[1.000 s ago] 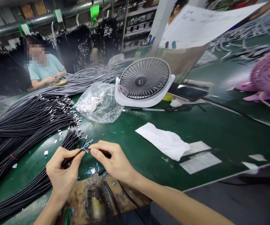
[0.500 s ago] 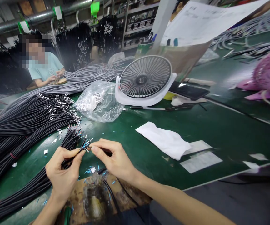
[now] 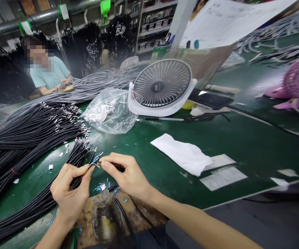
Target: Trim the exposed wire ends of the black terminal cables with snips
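Note:
My left hand (image 3: pixel 71 188) pinches a black cable close to its stripped end, where blue and white wires (image 3: pixel 95 159) fan out. Thumb and forefinger of my right hand (image 3: pixel 126 174) are closed at those wires, on a small dark piece whose form is hard to make out. Under and behind my left hand runs a bundle of black cables (image 3: pixel 39 199) with a red tie. Larger bundles of black cables (image 3: pixel 32 128) with white-tipped ends lie at the left. Blue wire scraps (image 3: pixel 97 188) are scattered below my fingers.
A wooden board (image 3: pixel 144 211) with a stained block is at the near edge. Beyond my hands are a plastic bag (image 3: pixel 113 114), a fan (image 3: pixel 162 86) and a phone (image 3: pixel 211 100). A white cloth (image 3: pixel 180 154) lies to the right. A person (image 3: pixel 49 72) sits across the table.
Both hands keep nearly the same grip and place. The person across the table has shifted slightly, and the camera view has moved a little.

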`<action>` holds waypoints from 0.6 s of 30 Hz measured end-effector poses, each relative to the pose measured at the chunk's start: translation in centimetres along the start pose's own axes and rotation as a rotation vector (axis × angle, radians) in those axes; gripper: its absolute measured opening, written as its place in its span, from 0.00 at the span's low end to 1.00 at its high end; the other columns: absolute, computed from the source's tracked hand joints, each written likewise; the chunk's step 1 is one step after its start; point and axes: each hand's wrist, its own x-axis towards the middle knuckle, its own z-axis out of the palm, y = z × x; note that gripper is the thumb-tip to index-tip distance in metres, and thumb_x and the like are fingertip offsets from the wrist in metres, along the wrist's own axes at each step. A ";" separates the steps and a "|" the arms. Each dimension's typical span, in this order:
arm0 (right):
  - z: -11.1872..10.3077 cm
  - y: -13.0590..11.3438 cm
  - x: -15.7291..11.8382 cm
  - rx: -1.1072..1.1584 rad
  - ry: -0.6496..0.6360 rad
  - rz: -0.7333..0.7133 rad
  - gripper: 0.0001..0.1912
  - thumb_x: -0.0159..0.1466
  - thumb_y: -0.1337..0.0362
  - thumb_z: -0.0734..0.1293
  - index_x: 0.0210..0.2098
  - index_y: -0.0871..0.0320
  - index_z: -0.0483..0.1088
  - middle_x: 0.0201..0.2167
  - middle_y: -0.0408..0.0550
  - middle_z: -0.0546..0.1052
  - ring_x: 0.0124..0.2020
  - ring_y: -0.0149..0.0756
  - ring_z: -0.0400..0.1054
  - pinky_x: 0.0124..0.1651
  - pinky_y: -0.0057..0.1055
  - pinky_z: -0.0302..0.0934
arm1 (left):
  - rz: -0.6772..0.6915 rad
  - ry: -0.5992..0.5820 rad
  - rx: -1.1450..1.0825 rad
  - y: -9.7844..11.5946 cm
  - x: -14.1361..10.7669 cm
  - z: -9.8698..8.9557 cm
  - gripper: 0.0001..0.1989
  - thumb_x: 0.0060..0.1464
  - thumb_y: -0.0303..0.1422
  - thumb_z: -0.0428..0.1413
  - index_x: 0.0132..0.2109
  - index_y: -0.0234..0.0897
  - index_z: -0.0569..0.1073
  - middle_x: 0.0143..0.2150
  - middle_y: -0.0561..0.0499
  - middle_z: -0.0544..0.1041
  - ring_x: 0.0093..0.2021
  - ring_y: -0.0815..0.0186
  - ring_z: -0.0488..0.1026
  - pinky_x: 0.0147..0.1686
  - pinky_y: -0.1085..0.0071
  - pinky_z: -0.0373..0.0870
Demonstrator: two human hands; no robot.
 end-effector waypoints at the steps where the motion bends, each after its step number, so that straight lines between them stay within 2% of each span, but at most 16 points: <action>1: 0.0 0.0 0.0 -0.003 0.003 0.002 0.10 0.61 0.66 0.63 0.29 0.60 0.76 0.25 0.45 0.75 0.27 0.29 0.66 0.34 0.27 0.61 | 0.018 -0.002 0.008 0.0 0.0 0.0 0.06 0.47 0.22 0.60 0.33 0.37 0.76 0.24 0.56 0.72 0.23 0.72 0.67 0.23 0.75 0.63; 7: -0.2 0.0 0.0 -0.063 0.036 -0.004 0.10 0.61 0.64 0.63 0.29 0.59 0.76 0.25 0.44 0.74 0.26 0.28 0.65 0.30 0.25 0.59 | -0.028 -0.135 0.067 -0.2 0.1 -0.6 0.11 0.44 0.23 0.62 0.37 0.39 0.76 0.26 0.56 0.76 0.23 0.72 0.70 0.22 0.77 0.66; 11: -0.2 0.0 -0.1 -0.100 0.053 -0.024 0.10 0.61 0.65 0.63 0.29 0.59 0.76 0.24 0.44 0.74 0.25 0.28 0.65 0.30 0.25 0.58 | -0.085 -0.198 0.091 -0.3 0.2 -0.8 0.05 0.46 0.26 0.61 0.33 0.38 0.77 0.24 0.56 0.76 0.22 0.72 0.71 0.23 0.77 0.66; 14: -0.2 0.1 -0.1 -0.132 0.061 -0.039 0.10 0.61 0.65 0.64 0.30 0.59 0.76 0.24 0.44 0.74 0.25 0.28 0.65 0.30 0.25 0.58 | -0.178 -0.238 0.084 -0.3 0.4 -0.7 0.01 0.49 0.29 0.60 0.31 0.39 0.76 0.22 0.57 0.75 0.21 0.73 0.70 0.23 0.78 0.65; 18: -0.3 0.3 -0.1 -0.162 0.068 -0.060 0.10 0.61 0.65 0.64 0.29 0.58 0.77 0.24 0.44 0.74 0.24 0.27 0.65 0.29 0.24 0.58 | -0.343 -0.321 0.037 -0.3 0.6 -0.6 0.05 0.52 0.31 0.57 0.29 0.38 0.77 0.21 0.56 0.73 0.20 0.73 0.68 0.22 0.78 0.63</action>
